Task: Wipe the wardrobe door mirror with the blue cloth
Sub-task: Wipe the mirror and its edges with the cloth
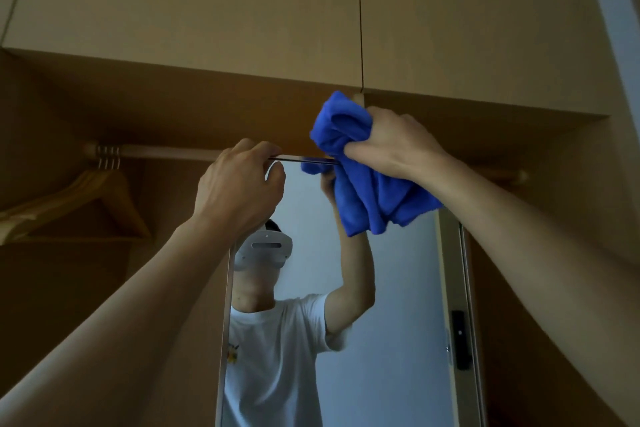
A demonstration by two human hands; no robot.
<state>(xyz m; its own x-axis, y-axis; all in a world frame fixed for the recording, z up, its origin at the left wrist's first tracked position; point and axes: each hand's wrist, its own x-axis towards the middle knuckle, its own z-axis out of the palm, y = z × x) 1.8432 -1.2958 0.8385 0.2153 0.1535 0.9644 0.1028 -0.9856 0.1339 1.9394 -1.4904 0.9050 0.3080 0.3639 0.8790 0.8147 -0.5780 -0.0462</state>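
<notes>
The tall mirror on the wardrobe door fills the lower middle of the head view and reflects a person in a white T-shirt. My left hand grips the mirror's top edge at its left corner. My right hand is closed on the bunched blue cloth, held up at the mirror's top right edge. Part of the cloth hangs down over the glass and part sticks up above the edge.
A wooden rail runs behind the mirror's top, with wooden hangers at the left. Upper cupboard doors overhang just above my hands. A door lock shows reflected at the mirror's right.
</notes>
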